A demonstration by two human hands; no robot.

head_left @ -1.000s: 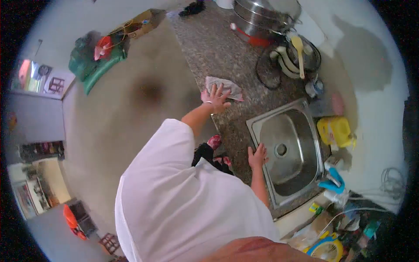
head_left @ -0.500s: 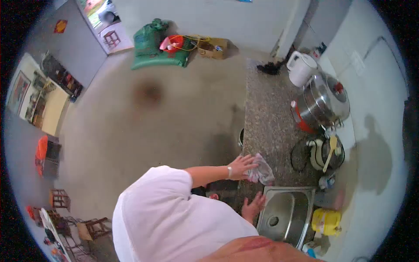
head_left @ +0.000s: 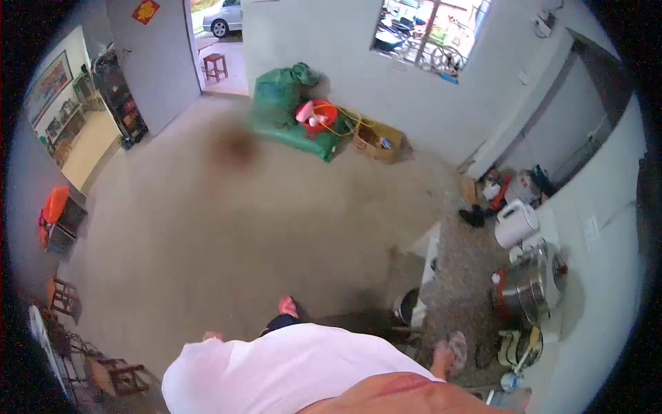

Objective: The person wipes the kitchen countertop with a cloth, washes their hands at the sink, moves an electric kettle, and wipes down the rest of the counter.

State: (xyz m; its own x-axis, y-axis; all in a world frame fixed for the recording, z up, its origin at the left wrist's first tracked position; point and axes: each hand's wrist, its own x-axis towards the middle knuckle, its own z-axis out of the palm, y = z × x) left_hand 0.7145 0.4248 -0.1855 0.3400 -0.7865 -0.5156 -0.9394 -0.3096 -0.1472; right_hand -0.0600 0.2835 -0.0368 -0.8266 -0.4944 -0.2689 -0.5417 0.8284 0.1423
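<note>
My right hand (head_left: 443, 359) is at the counter's front edge, its fingers on a crumpled greyish cloth (head_left: 456, 350). Motion blurs that hand, but the cloth shows just beyond the fingers. Of my left hand (head_left: 214, 336), only a small bit shows past the white shirt at the left, away from the counter; its fingers are hidden. Under the cloth lies the speckled stone counter (head_left: 465, 276). The sink is mostly out of view at the bottom right.
On the counter stand a white kettle (head_left: 516, 224), a steel steamer (head_left: 531, 286) and a pot with a light spatula (head_left: 522, 347). A dark pot (head_left: 407, 307) sits below the counter edge. Green sacks (head_left: 286, 117), a red basin (head_left: 317, 115) and a cardboard box (head_left: 378, 142) stand by the wall.
The view has tilted up and turned toward the door and window. My left hand has left the cloth and dropped to my left side. My right hand has moved from beside the sink onto the cloth.
</note>
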